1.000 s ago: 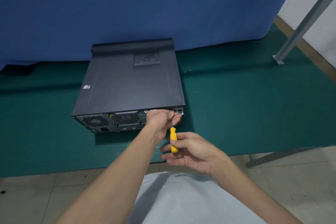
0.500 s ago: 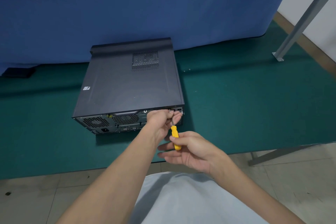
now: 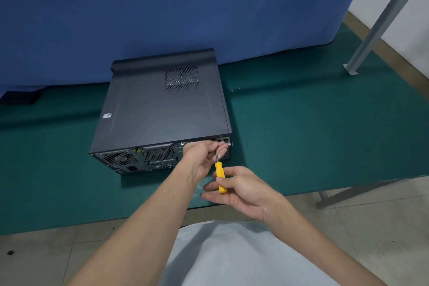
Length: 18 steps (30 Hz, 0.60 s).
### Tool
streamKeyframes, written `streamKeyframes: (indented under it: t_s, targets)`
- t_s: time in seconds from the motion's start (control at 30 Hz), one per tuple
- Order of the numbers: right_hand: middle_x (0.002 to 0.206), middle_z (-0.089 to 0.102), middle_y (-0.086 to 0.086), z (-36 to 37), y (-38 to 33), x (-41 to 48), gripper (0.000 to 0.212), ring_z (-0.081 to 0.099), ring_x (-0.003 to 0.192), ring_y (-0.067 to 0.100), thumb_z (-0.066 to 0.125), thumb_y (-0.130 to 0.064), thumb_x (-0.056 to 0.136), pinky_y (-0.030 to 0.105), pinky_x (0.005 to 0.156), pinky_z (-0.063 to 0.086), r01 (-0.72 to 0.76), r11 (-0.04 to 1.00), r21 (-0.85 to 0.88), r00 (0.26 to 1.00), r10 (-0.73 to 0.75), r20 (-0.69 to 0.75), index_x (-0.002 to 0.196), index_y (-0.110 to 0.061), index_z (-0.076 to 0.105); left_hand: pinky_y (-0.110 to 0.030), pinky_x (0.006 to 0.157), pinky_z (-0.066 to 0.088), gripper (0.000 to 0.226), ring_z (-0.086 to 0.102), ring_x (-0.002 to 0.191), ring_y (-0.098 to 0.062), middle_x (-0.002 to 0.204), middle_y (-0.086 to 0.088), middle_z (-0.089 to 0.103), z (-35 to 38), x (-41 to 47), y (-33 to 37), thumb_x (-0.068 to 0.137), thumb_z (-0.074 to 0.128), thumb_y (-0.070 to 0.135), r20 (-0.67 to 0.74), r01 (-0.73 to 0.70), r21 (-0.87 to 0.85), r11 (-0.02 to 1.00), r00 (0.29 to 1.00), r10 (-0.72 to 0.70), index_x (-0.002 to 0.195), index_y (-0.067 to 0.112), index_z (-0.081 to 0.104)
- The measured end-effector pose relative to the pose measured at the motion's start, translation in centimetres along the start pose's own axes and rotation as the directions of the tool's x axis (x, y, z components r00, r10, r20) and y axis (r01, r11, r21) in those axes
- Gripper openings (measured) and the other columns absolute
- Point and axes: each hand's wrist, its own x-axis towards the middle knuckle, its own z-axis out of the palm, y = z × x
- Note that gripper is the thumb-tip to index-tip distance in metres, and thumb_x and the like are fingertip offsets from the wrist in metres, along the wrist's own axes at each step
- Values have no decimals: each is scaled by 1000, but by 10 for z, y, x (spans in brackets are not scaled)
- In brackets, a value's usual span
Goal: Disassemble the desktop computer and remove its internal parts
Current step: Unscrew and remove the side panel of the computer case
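Observation:
A dark grey desktop computer case (image 3: 160, 104) lies flat on the green mat (image 3: 313, 127), its rear panel with fan grilles and ports facing me. My left hand (image 3: 204, 158) pinches the metal shaft of a yellow-handled screwdriver (image 3: 220, 175) close to the tip, at the upper right corner of the rear panel. My right hand (image 3: 241, 189) holds the yellow handle between thumb and fingers, the other fingers spread. The screwdriver tip and the screw are hidden behind my left fingers.
A blue cloth screen (image 3: 162, 11) stands right behind the case. Two small screws (image 3: 235, 89) lie on the mat to the right of the case. A slanted metal post (image 3: 380, 21) is bolted at the far right. A dark object (image 3: 21, 96) sits far left.
My right hand's fingers have shifted slightly around the yellow handle, as if turning it. My left hand stays on the shaft at the case corner.

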Motion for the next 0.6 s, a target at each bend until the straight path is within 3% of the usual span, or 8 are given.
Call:
streamKeyframes:
  t_s: [0.1, 0.17, 0.27, 0.37, 0.47, 0.6]
  targets:
    - [101, 62, 21, 9, 8, 7, 21, 72, 77, 27, 55, 6, 90, 33, 71, 60, 63, 942, -331, 969, -136, -204, 108, -3, 50, -27, 58, 58, 13, 72, 70, -28, 79, -22, 69, 2, 1, -8, 82, 62, -19, -119, -80, 105, 991, 989, 92, 94, -12, 61]
    - [99, 63, 17, 12, 10, 9, 21, 73, 75, 23, 60, 3, 88, 35, 74, 60, 55, 904, -425, 956, -170, -238, 105, -6, 52, -26, 60, 57, 16, 73, 71, -25, 80, -19, 70, 6, 3, -13, 79, 66, -17, -199, -127, 170, 977, 967, 161, 91, -7, 63]
    - [97, 62, 21, 8, 5, 7, 17, 69, 85, 30, 52, 3, 94, 43, 79, 59, 31, 975, -220, 991, -58, -117, 111, 5, 51, -25, 57, 57, 14, 72, 66, -24, 81, -20, 69, 9, 8, -13, 86, 56, -18, -225, -110, 149, 983, 964, 142, 94, -8, 60]
    - [98, 64, 28, 3, 0, 0, 22, 67, 92, 40, 42, 7, 97, 45, 79, 58, -68, 997, 23, 996, 66, 59, 117, 10, 49, -25, 53, 58, 17, 70, 68, -28, 81, -25, 65, 5, 5, -7, 91, 44, -20, -81, -64, 60, 996, 994, 68, 101, -10, 53]
    - [87, 61, 22, 5, 4, 2, 27, 68, 77, 31, 50, 10, 93, 34, 70, 60, 29, 995, -96, 996, -37, -83, 119, 9, 47, -27, 56, 59, 14, 70, 71, -30, 84, -26, 66, -1, 2, -4, 91, 47, -18, -12, -41, 31, 999, 999, 41, 101, -12, 53]
    - [94, 61, 15, 8, 9, 5, 27, 69, 63, 19, 63, 5, 86, 31, 72, 60, 46, 913, -405, 952, -163, -260, 110, -2, 52, -25, 56, 57, 17, 73, 71, -27, 86, -23, 69, 1, -1, -9, 83, 62, -18, -115, -88, 164, 983, 988, 107, 96, -7, 58]
